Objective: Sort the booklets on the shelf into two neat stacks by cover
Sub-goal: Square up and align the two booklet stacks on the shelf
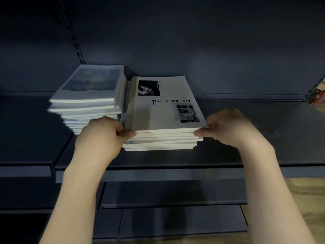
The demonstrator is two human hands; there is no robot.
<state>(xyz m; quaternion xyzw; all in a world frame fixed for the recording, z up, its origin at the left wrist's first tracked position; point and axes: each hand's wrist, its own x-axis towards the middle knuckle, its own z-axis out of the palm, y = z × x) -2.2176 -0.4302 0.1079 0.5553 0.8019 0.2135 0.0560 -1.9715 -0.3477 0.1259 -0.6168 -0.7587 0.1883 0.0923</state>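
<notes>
I took the white stack (163, 136) as my landmark; it sat on the dark shelf (228, 155), toward the front edge. My left hand (103, 136) gripped that stack's near left corner, thumb on the front edge and fingers curled round the side. My right hand (226, 127) gripped the near right corner the same way, thumb pressed to the page edges, fingers wrapped behind. I judged I held it from both sides to square it up, since the lower booklets sat skewed and stepped out of line under the upper ones.

The top cover of the white stack was pale, printed with "Time & Memory" in black, a dark photo near its far left corner and another near its near right corner. Some letters of the title were washed out by glare.

Just to the left of the white stack, and slightly farther back, stood the picture stack (88, 103). Its top cover carried a large blurred image in blues and yellows above a pale band. It rose taller than my landmark and fanned out, its lower booklets stepping toward me. Its right side seemed to touch or nearly touch the white stack; I could not tell which.

By my reading the sorting by cover looked done, with only tidying left, the picture stack more than the white one.
</notes>
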